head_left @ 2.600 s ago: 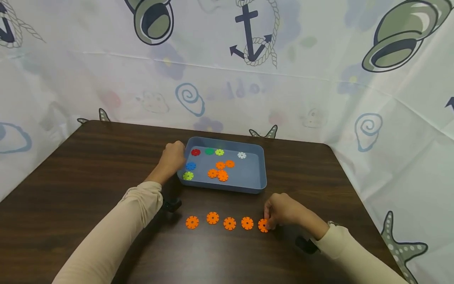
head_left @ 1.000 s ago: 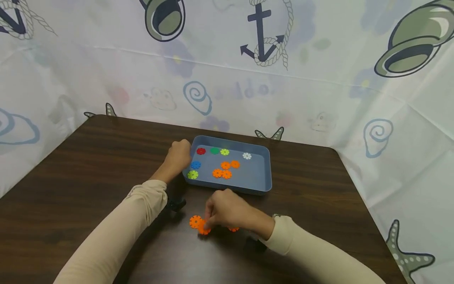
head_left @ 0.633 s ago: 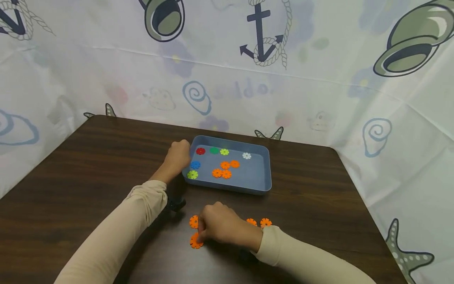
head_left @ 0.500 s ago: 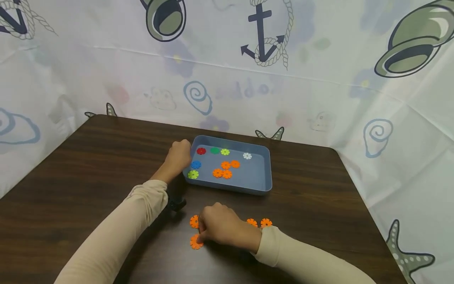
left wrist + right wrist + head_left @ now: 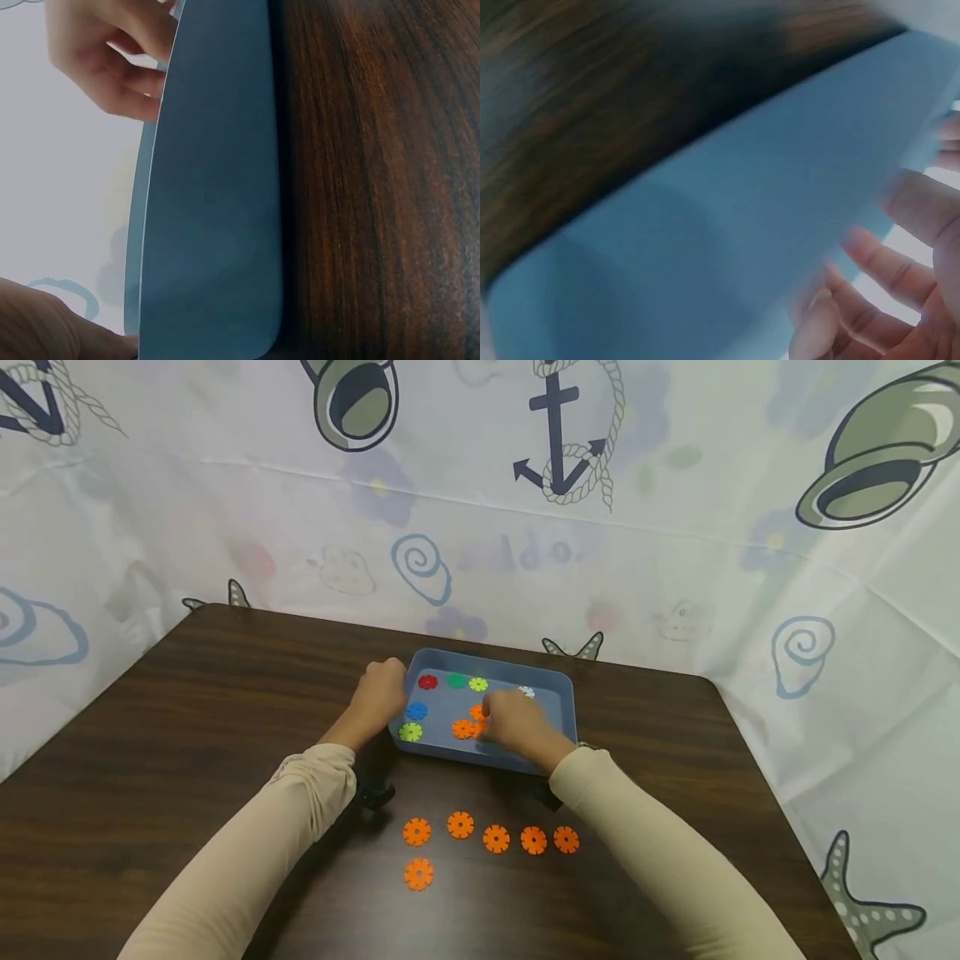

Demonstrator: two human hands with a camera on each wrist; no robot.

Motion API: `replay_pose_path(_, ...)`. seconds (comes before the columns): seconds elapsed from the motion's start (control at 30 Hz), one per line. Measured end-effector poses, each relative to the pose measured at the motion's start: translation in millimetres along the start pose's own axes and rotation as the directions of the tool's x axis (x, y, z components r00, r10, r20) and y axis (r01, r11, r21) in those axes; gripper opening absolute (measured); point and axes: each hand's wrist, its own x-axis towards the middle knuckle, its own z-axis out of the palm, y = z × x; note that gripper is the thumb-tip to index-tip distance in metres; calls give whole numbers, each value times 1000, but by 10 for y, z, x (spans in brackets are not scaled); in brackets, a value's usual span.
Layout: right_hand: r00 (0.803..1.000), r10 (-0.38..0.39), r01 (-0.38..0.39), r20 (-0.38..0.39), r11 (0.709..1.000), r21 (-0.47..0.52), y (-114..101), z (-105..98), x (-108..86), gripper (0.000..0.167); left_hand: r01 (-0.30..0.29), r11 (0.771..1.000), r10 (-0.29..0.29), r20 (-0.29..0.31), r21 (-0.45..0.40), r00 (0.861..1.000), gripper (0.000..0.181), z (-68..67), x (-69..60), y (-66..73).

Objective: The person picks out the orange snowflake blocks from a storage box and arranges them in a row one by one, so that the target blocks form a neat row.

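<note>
My left hand grips the left rim of a blue-grey tray; part of it shows low in the left wrist view. Reaching over the front wall, my right hand is inside the tray beside several orange notched discs, partly covering them. Its fingers are spread and loosely bent in the right wrist view, with nothing seen between them. On the table nearer me, several orange discs form a row, among them a leftmost disc and a rightmost disc. Another orange disc lies below the leftmost.
Also in the tray are a red disc, a green disc, two yellow-green discs, a blue disc and a partly hidden white disc. A patterned curtain hangs behind the dark wooden table.
My right hand set an orange disc below the leftmost one of the row, let go, and moved away into the tray. The left hand stayed at the tray's left rim.
</note>
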Motion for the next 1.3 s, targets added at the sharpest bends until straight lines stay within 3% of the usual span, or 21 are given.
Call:
replay_pose_path(0.17, 999, -30, 30, 40, 1000, -8, 61, 141, 110, 26, 5, 1000, -5, 0, -6, 1000, 14, 11, -7, -9)
replay_pose_path(0.4, 999, -48, 48, -1, 999, 12, 107, 177, 172, 9, 14, 1000, -14, -6, 4, 1000, 15, 4, 6, 10)
replay_pose_path(0.73, 999, -29, 31, -24, 998, 54, 153, 171, 147, 32, 18, 1000, -18, -3, -6, 1000, 19, 2, 0, 11)
replay_pose_path(0.97, 999, -53, 53, 5, 998, 45, 194, 139, 167, 23, -5, 1000, 5, -18, -2, 1000, 15, 18, -5, 28)
replay_pose_path(1.13, 997, -82, 80, 4, 985, 153, 228, 130, 114, 24, 5, 1000, -5, -11, 21, 1000, 14, 13, -5, 27)
replay_pose_path(1.3, 988, -124, 147, -96, 947, 285, 216, 93, -73, 20, 8, 999, -8, -5, 37, 1000, 12, 8, 4, 23)
